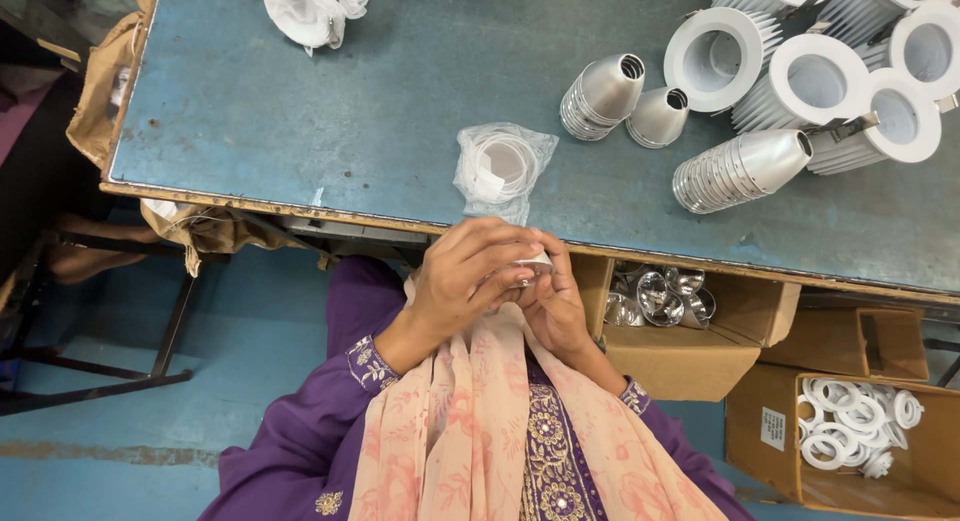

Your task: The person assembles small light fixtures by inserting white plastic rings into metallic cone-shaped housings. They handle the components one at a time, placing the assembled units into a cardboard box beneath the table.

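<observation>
A: What's held?
B: Small shiny reflector cup [527,271], silver with a white rim, mostly hidden. It sits between both hands, just below the table edge [300,209], over the lap.

A: Fingers?
B: Left hand [465,276] wraps over the top of the cup, fingers curled closed on it. Right hand [553,306] cups it from below and the side, fingers closed on it too. Both wrists bent inward, palms facing each other, purple sleeves with embroidered cuffs.

A: Packages nearby?
B: Clear plastic bag [502,166] with white rings inside, on the table just above the hands, near the edge. A small white label sits on it. Second crumpled white bag [312,9] at the top, well apart.

A: Boxes?
B: Open brown carton [690,356] just beside the right hand, under the table, with shiny reflector cups inside. Further right, another brown carton [880,451] filled with white rings, white rectangular label on its left wall, print too small to tell.

A: Rest of the table?
B: Blue, worn top. Stacks of silver cones [740,169] lying on their sides, top right. Behind them, white round housings [815,81] with ribbed fins, clustered and touching.

A: Anything else?
B: Pink patterned scarf [470,421] hangs down the front. Torn brown paper [105,91] at the table's left edge.
</observation>
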